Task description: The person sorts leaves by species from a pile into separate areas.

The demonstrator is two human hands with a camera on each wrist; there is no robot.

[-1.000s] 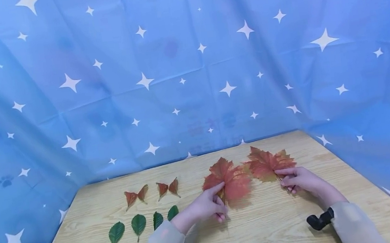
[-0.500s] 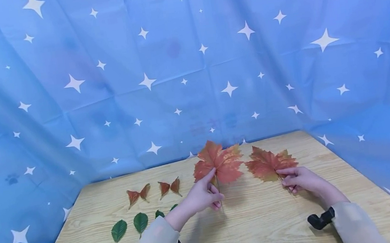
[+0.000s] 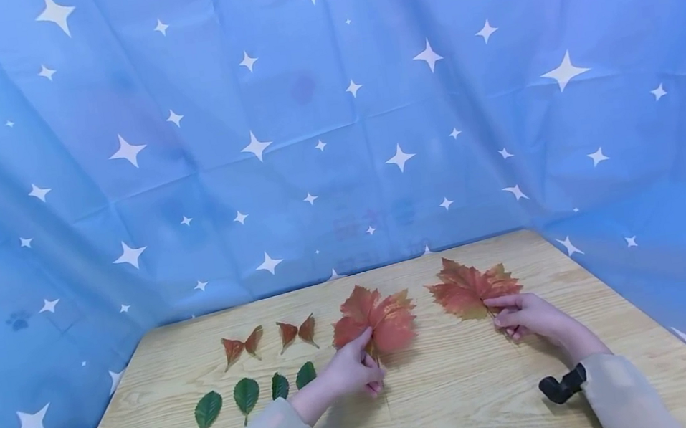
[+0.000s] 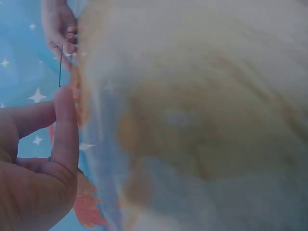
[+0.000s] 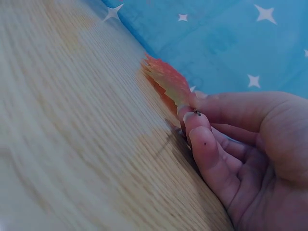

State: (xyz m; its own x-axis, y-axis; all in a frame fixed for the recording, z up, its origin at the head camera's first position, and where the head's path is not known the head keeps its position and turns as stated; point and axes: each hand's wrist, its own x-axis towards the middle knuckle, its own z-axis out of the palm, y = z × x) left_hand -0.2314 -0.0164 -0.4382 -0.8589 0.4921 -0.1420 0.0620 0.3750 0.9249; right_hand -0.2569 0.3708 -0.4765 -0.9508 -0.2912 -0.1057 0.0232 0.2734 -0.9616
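Observation:
My left hand (image 3: 352, 372) pinches the stem of a red-orange maple leaf (image 3: 389, 320) at the middle of the table, thumb and fingertips at the leaf's base. In the left wrist view the fingers (image 4: 65, 130) pinch together, with a thin dark stem (image 4: 60, 67) standing above them and part of the leaf (image 4: 88, 204) below. To the right, my right hand (image 3: 526, 316) pinches a second maple leaf (image 3: 466, 288) by its stem end. The right wrist view shows that leaf (image 5: 168, 79) from its edge, beyond the thumb and fingertips.
Several green leaves (image 3: 209, 409) lie in a row at the left of the wooden table (image 3: 460, 408). Behind them are two pairs of small red-brown leaf pieces (image 3: 233, 350). A blue star-patterned curtain (image 3: 286, 178) hangs behind the table and along its sides.
My left hand raised its maple leaf slightly, then brought it down and to the left, so the two maple leaves stand farther apart. The right hand has stayed in place.

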